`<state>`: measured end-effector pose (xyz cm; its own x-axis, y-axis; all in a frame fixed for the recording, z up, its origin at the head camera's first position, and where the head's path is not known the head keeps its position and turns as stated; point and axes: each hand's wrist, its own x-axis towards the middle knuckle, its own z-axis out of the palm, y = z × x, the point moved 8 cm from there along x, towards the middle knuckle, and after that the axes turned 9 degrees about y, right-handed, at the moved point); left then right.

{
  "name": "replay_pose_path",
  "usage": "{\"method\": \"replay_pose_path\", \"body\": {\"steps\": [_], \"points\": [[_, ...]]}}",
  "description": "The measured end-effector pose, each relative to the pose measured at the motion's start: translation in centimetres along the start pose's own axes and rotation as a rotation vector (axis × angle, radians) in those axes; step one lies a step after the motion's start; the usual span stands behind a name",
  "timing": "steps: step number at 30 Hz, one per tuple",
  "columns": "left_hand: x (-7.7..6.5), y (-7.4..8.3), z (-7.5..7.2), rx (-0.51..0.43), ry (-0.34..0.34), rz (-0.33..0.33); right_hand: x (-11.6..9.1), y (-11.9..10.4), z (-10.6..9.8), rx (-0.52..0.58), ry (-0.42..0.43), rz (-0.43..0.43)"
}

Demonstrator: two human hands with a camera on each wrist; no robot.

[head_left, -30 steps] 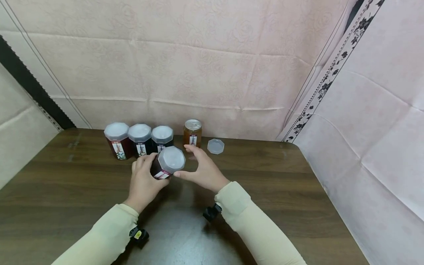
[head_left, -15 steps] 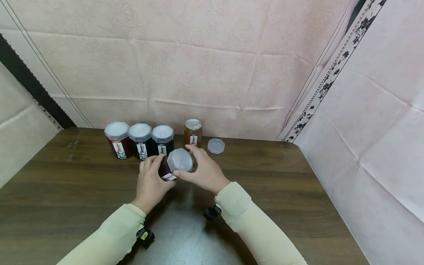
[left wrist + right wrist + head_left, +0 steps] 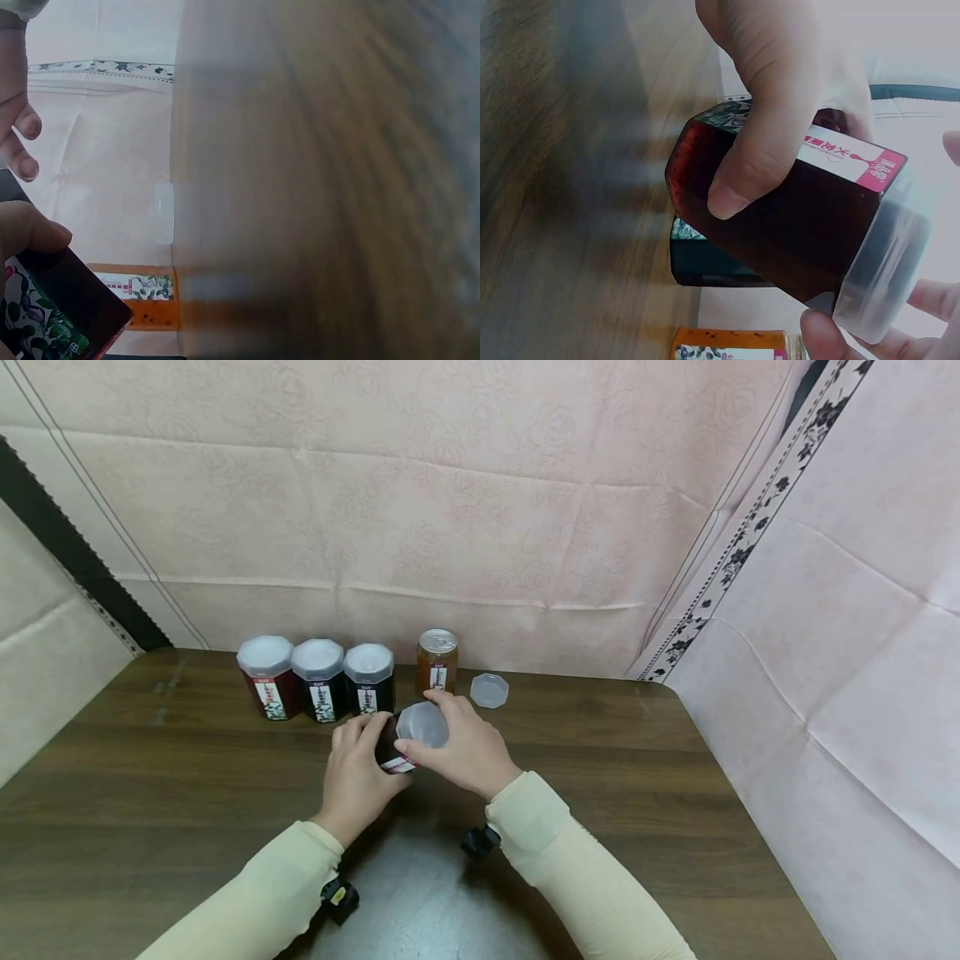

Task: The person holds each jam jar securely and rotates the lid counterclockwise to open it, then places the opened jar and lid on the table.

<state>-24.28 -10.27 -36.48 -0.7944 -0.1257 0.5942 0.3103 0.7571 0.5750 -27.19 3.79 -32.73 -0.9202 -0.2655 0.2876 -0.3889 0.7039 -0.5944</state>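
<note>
My left hand (image 3: 358, 770) grips the body of a dark red jam jar (image 3: 795, 232), its thumb pressed along the side. Tilted over the table, the jar leans its frosted octagonal plastic lid (image 3: 422, 725) toward my right hand (image 3: 463, 743). That hand spans the lid, thumb on its near edge and fingers round the far side. A white and pink label shows on the jar in the right wrist view. In the left wrist view the left thumb (image 3: 37, 229) lies across the dark jar, with right-hand fingers (image 3: 26, 142) above.
Three dark jars with frosted lids, including the leftmost jar (image 3: 270, 681), stand in a row at the back left. An amber jar (image 3: 437, 664) with a bare metal top stands behind my hands, beside a loose frosted lid (image 3: 489, 691). Pale cloth (image 3: 450, 510) hangs behind the wooden table (image 3: 637, 777).
My left hand has brought the jar rightward and tilted it so its lid came between the thumb and fingers of my right hand. The right hand has barely moved.
</note>
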Motion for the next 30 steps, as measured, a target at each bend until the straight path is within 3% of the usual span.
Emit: {"method": "replay_pose_path", "body": {"steps": [11,30], "points": [[-0.1,0.9,0.6,-0.004,-0.020,0.016,-0.3,0.1,-0.4,-0.079,0.006,-0.039],[0.0,1.7,0.7,0.020,-0.040,0.050,-0.4,0.4,-0.4,-0.032,-0.022,-0.046]]}}
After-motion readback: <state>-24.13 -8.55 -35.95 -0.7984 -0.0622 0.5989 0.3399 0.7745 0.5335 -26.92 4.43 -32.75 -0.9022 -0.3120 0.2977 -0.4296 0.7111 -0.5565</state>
